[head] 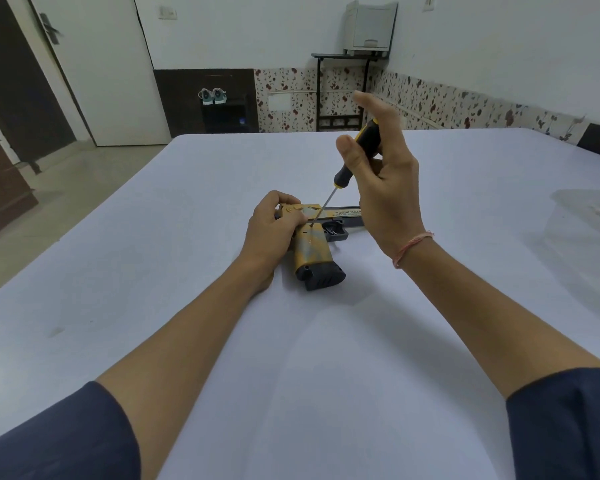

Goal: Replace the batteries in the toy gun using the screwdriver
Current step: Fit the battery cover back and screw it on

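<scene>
Right grip curled round the screwdriver, tip on the toy gun just below; left grip clasps the gun beside it. Press straight down, turn slowly

Both bare forearms reach forward out of dark blue sleeves. The left hand lies low, with its fingers curled over the rear of the toy gun. The right hand is raised higher and grips the handle of the screwdriver, with one finger stretched upward.
</scene>
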